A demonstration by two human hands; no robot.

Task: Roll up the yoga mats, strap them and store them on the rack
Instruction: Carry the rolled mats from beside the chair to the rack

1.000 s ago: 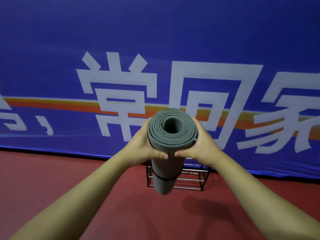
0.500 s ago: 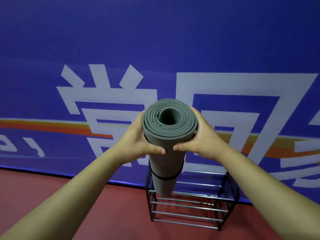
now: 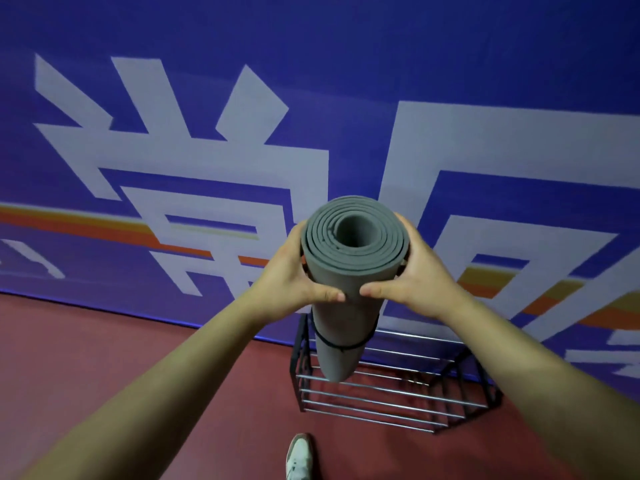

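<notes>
A person's left hand (image 3: 294, 282) and right hand (image 3: 412, 275) wrap round the top of a rolled grey yoga mat (image 3: 346, 289), fingers curled behind and thumbs in front, holding it upright. A black strap (image 3: 341, 346) circles its lower part, likely to keep it rolled. The mat hangs above a low metal rack (image 3: 388, 393) by a blue banner (image 3: 311, 81), apparently so it can be lowered in.

Even, moderately dim indoor light, with no glare; the banner (image 3: 450, 64) darkens toward its top. Wide-angle bending curves its lettering. Everything looks slightly soft.
</notes>
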